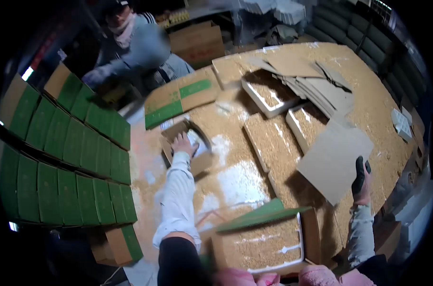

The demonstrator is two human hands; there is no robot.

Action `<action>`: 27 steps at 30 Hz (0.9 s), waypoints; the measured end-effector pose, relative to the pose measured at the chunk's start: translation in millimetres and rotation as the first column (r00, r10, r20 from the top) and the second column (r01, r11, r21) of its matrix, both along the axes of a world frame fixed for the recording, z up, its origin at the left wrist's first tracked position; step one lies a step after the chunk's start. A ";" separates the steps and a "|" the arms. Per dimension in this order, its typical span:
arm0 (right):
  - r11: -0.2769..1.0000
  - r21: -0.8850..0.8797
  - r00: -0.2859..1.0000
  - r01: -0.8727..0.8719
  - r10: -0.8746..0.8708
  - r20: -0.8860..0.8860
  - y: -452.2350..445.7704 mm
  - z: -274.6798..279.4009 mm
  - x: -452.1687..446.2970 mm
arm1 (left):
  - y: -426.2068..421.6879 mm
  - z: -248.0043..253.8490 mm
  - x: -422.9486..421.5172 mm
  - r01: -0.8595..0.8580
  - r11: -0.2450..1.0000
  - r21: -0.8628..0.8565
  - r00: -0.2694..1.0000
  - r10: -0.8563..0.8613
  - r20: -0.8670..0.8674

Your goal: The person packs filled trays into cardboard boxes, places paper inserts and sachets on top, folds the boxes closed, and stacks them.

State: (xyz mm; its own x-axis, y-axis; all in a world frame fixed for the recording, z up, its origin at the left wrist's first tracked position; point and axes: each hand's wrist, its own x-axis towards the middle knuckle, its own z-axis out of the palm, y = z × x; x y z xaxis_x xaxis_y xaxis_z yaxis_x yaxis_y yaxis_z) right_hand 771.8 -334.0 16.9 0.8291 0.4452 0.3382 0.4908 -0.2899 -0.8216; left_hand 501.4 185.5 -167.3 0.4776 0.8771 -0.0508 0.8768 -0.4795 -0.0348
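My left hand (183, 144) reaches into a small open cardboard box (201, 163), its fingers spread over something white inside that is too unclear to name. At the right, my right hand (362, 181), with dark-covered fingers, holds the edge of a flat cardboard sheet (337, 159). Close to my body lies an open carton (310, 233) with a green flap (259, 216). Inside it, a white-rimmed tray (269, 243) is filled with tan granular material.
Green-and-brown boxes (76, 143) stand in rows at the left. More filled trays (269, 95) and stacked cardboard sheets (316, 88) lie across the granule-strewn table (369, 109). Another person (145, 47) stands at the upper left, beside a closed carton (183, 97).
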 end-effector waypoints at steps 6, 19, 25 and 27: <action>0.967 0.223 0.951 0.122 -0.050 -0.304 -26.4 10.4 -5.2 | 23.3 5.1 -15.1 -0.007 0.898 0.440 0.972 -0.098 0.215; 0.810 0.584 0.990 -0.052 0.118 -0.075 -23.3 86.7 -8.0 | -369.3 192.7 -63.9 0.950 0.240 0.201 0.184 -0.947 0.263; 0.418 -0.574 0.204 -0.704 0.894 0.400 9.3 115.6 -217.1 | -343.5 164.1 -155.6 0.361 0.759 0.542 0.896 -0.444 0.025; 0.235 -0.694 0.180 -0.681 0.972 0.152 -2.9 61.9 -247.3 | -338.7 154.0 -178.5 0.165 0.986 0.039 0.861 -0.163 0.482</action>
State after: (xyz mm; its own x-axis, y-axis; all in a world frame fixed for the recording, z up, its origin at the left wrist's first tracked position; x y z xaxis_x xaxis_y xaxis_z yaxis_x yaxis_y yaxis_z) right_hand 524.6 -336.9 78.9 -0.3942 0.9173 0.0553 0.8690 0.3917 -0.3023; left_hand 322.8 -153.2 -13.3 0.5805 0.7841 0.2194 0.6926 -0.6172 0.3733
